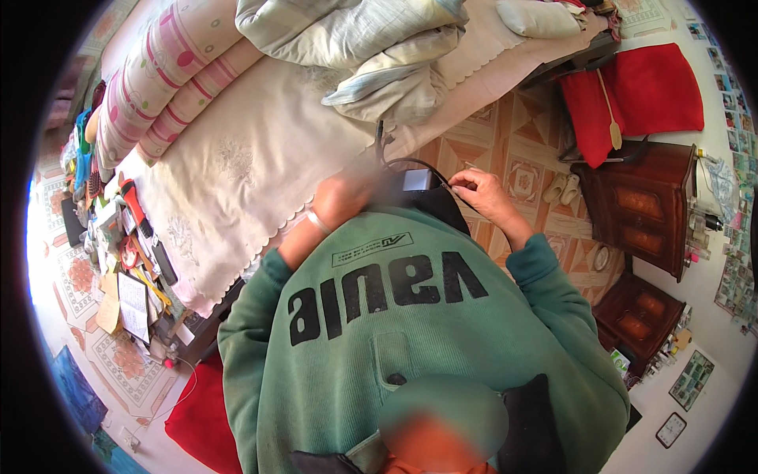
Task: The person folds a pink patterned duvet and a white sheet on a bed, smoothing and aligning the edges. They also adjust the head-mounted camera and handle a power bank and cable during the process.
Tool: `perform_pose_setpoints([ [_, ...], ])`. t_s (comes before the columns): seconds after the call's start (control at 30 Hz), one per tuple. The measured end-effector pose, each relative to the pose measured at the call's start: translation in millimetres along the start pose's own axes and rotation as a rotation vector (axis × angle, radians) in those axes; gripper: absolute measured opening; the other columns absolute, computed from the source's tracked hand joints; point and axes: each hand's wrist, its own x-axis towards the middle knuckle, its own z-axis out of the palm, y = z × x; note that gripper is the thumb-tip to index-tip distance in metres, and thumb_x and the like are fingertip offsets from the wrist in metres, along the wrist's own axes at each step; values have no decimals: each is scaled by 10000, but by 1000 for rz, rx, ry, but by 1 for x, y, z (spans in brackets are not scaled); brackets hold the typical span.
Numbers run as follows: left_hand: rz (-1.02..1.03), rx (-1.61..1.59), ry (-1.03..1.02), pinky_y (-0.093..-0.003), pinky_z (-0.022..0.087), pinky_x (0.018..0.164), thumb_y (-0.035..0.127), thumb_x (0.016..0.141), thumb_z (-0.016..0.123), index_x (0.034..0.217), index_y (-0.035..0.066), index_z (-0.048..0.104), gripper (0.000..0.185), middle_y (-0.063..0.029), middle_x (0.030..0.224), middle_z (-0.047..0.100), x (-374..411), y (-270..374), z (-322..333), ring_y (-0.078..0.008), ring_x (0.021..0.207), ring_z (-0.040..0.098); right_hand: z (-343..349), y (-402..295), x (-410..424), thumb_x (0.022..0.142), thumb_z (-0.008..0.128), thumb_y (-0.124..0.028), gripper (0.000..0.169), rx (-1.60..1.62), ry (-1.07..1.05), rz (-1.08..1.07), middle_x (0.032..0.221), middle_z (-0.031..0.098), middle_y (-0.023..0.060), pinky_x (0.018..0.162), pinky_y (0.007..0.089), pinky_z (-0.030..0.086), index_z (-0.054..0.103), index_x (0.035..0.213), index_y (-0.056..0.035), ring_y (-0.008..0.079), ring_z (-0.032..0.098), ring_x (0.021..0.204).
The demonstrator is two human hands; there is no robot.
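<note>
In front of my green sweatshirt, my left hand [340,198] is curled at the edge of the bed, a pale band on its wrist. A blur hides its fingertips, so what it holds cannot be told. My right hand [482,192] pinches a thin black cord [423,161] between thumb and fingers, to the right of a small pale rectangular object [416,179]. That object lies over dark fabric at my lap. The cord arches above it from a dark upright stem [379,139] near the bed's edge.
A bed with a pale scalloped cover [237,178] bears a crumpled quilt [367,53] and a rolled patterned one [172,77]. Cluttered papers and tools, with a red-and-black flashlight-like item [135,204], line the left. A red-draped chair [657,95], slippers [561,188] and wooden cabinets [639,204] stand right.
</note>
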Motion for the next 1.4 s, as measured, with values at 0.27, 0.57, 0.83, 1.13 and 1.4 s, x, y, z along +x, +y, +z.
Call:
perform_pose_setpoints([
  [0.27,6,465,-574,-364,464,619,271,802,454,789,90,601,233,-101,760,601,52,56,11,-272,714,581,11,15,6,750,555,-180,225,-44,-46,67,820,600,133,676,325,441,596,891,-9,248,578,765],
  [0.57,153,311,-494,-382,462,636,218,744,524,776,59,577,171,-100,817,549,51,75,4,-280,744,564,14,29,-3,736,572,-161,202,43,-11,41,780,605,133,657,316,456,569,855,2,237,584,730],
  [0.83,-88,75,-400,-379,442,641,161,707,541,778,43,551,138,-128,765,567,45,59,24,-299,724,557,16,43,-4,719,557,-7,157,258,-98,143,774,582,45,663,233,457,562,875,7,108,545,719],
  [1.13,-67,-96,-493,-326,451,616,136,692,588,764,29,585,129,-119,745,576,58,69,35,-244,683,567,21,52,-7,704,548,4,226,410,-4,92,693,535,11,627,229,444,554,929,-25,89,510,655],
  [1.4,62,-76,-250,-327,446,616,82,696,571,790,26,546,112,-111,762,551,59,70,41,-259,699,554,25,55,-6,690,572,-3,173,169,102,-60,688,516,42,576,263,438,553,855,-53,134,526,628],
])
